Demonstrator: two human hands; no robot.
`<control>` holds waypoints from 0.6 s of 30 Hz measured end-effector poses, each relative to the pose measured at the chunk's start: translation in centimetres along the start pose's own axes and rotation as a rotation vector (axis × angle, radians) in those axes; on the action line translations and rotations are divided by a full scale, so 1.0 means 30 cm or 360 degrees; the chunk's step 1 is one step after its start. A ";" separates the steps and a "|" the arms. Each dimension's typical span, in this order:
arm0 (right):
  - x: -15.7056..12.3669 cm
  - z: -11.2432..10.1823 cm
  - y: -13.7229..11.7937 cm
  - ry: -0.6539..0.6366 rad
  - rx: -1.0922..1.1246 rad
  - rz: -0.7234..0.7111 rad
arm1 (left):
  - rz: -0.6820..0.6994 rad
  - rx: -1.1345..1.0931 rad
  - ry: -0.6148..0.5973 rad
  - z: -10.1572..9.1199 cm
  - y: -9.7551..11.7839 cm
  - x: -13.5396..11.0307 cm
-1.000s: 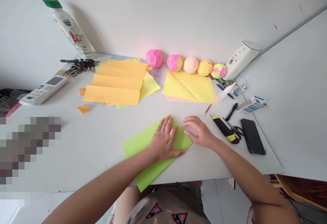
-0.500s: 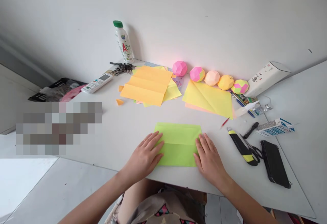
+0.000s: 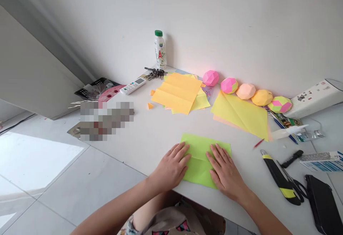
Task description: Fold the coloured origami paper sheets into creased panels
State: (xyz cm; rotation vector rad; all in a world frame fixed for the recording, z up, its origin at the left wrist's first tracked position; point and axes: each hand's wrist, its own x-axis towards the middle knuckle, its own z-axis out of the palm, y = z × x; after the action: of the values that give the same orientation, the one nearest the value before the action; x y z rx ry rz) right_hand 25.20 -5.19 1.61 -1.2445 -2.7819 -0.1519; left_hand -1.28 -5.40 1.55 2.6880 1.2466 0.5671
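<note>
A green sheet of paper [image 3: 199,167] with a crease across its middle lies flat near the table's front edge. My left hand [image 3: 174,163] rests on its left edge, palm down, fingers stretched out. My right hand [image 3: 223,169] lies flat over the right part of the sheet, fingers a little spread. Beyond them are a creased orange sheet [image 3: 177,91] on a pile of papers and a yellow sheet [image 3: 241,115] over a pale orange one. Faceted paper balls, among them a pink one [image 3: 210,78], line up along the wall.
To the right lie a utility knife [image 3: 280,179], scissors [image 3: 297,186], a black phone-like object [image 3: 324,204] and a red pencil stub [image 3: 258,143]. Back left hold a bottle [image 3: 160,50], keys [image 3: 155,73] and a remote control [image 3: 133,85]. A blurred patch covers the table's left end.
The view has turned left, so the table's things appear farther right. My right hand has slid inward over the green sheet; my left hand stays at its left edge.
</note>
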 end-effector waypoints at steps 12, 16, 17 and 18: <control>0.008 -0.007 0.003 -0.0044 0.0014 0.0008 | 0.0002 0.0027 -0.0257 -0.025 -0.064 -0.019; 0.009 -0.009 0.000 -0.0093 0.0074 0.0023 | 0.0105 -0.0050 -0.0520 -0.076 -0.125 -0.004; 0.010 -0.009 -0.001 -0.0102 0.0088 0.0026 | 0.0128 -0.0059 -0.0576 -0.088 -0.138 0.002; 0.011 -0.010 -0.002 -0.0107 0.0098 0.0028 | 0.0148 -0.0060 -0.0626 -0.099 -0.148 0.007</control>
State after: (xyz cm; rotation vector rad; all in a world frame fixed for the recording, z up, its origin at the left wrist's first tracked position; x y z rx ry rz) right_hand 24.95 -5.01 1.94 -1.2828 -2.8076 -0.0231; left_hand -5.45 -2.46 3.16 2.6595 0.9975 0.0595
